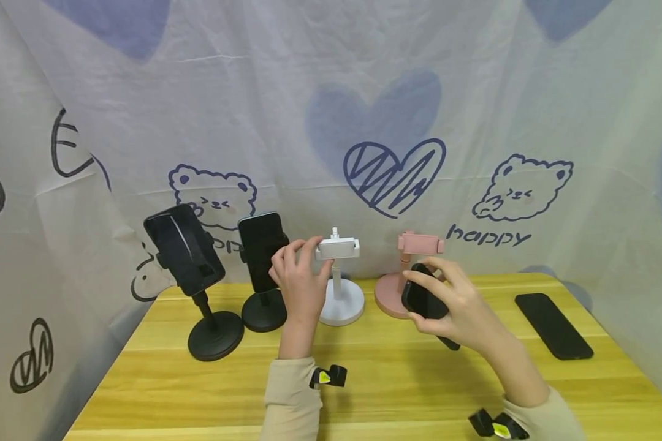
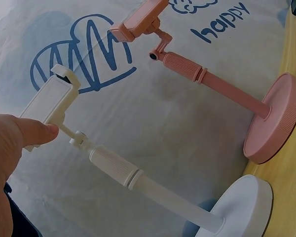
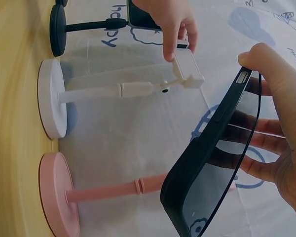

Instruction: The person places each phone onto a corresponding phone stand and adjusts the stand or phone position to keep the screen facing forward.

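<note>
Beige sleeves: nearest of all, the right sleeve (image 1: 546, 422) and left sleeve (image 1: 292, 392), each with a small black device strapped at the wrist
Right hand: this hand (image 1: 458, 300) grips a dark phone (image 1: 423, 301) between thumb and fingers, holding it above the table (image 1: 375, 392)
Dark phone's aim: its long axis slants, the far end toward the pink stand (image 1: 390, 294), the near end down and right, under the palm; it overlaps the pink base in the head view, and whether they touch I cannot tell
Left hand: this hand (image 1: 303, 285) pinches the left end of a white clamp (image 1: 338, 248), thumb below, forefinger above
White stand: upright on its round base (image 1: 343, 309); the clamp's long axis runs left to right, its flat face toward the person, like the pink clamp (image 1: 421, 244) beside it
Edges: the stands line the table's far side, near a printed cloth (image 1: 287, 110); a flat phone (image 1: 553, 326) lies near the right edge
Open room: plain wood between the forearms, and air between the two clamps
Left side: two black stands hold phones (image 1: 184, 248), both tilted
</note>
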{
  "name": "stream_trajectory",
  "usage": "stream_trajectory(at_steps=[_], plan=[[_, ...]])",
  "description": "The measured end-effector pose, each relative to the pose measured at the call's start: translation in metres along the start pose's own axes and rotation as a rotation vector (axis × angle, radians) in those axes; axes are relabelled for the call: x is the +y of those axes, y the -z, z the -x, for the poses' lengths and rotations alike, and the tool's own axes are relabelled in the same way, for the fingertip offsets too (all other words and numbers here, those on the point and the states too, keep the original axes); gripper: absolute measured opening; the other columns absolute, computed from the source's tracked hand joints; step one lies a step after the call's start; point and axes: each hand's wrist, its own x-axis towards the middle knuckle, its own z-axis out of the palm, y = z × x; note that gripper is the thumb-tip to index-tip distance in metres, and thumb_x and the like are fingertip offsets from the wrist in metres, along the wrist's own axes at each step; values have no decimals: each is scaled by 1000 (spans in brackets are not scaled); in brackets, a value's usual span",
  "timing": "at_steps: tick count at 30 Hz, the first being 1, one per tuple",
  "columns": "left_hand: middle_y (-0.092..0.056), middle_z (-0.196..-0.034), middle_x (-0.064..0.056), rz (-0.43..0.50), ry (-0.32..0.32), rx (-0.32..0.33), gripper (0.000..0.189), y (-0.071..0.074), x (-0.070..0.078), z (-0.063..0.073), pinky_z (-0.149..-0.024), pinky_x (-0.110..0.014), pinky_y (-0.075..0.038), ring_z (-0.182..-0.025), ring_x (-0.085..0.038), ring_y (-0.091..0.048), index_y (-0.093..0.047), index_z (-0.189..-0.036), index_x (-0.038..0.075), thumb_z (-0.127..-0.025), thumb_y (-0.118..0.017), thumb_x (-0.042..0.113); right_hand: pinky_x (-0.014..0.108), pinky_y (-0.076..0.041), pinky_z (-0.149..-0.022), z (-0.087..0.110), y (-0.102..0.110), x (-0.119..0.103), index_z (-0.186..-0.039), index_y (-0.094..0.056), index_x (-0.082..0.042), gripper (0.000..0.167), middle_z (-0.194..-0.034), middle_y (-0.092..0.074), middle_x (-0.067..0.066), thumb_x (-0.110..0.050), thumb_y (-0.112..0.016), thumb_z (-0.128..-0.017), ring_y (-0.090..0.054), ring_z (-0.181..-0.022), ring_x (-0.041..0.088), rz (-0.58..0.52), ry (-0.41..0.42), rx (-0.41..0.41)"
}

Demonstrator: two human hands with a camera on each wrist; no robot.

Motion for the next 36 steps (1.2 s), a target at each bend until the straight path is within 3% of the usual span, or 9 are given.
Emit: stream_trajectory(at_steps=[8,16,26,36], plan=[[-58,-118,-11,9,10,-9,38,0,-1,0,-89,-51,-31,-114,-32,-41,-66,-116,18,-81,-79,25,40,-53,-78,-6,-4,-3,-125,-65,-16,53,-129,-54,19,-38,-72,-77,-52,-107,26,-29,-36,-58],[-58,-118,-11,5,13,-14,39,0,-1,1,-90,-51,-31,-115,-32,-41,-66,-116,19,-81,-79,25,39,-54,-78,-13,-12,-7,-123,-65,-14,50,-130,-54,19,-45,-64,-83,-54,-103,25,-37,-26,-35],[-57,-117,-11,3,-6,7,39,1,0,-1,-90,-51,-30,-114,-32,-41,-66,-116,18,-80,-80,25,42,-58,-73,-26,-25,-11,-124,-65,-15,49,-127,-55,22,-41,-68,-82,-57,-99,28,-89,-7,27],[-57,-116,-11,5,-7,6,39,1,-1,-1,-90,-51,-31,-113,-32,-41,-66,-116,19,-80,-80,26,46,-57,-81,-33,-35,-19,-124,-63,-14,50,-126,-54,21,-36,-73,-80,-55,-107,32,-104,-76,40]])
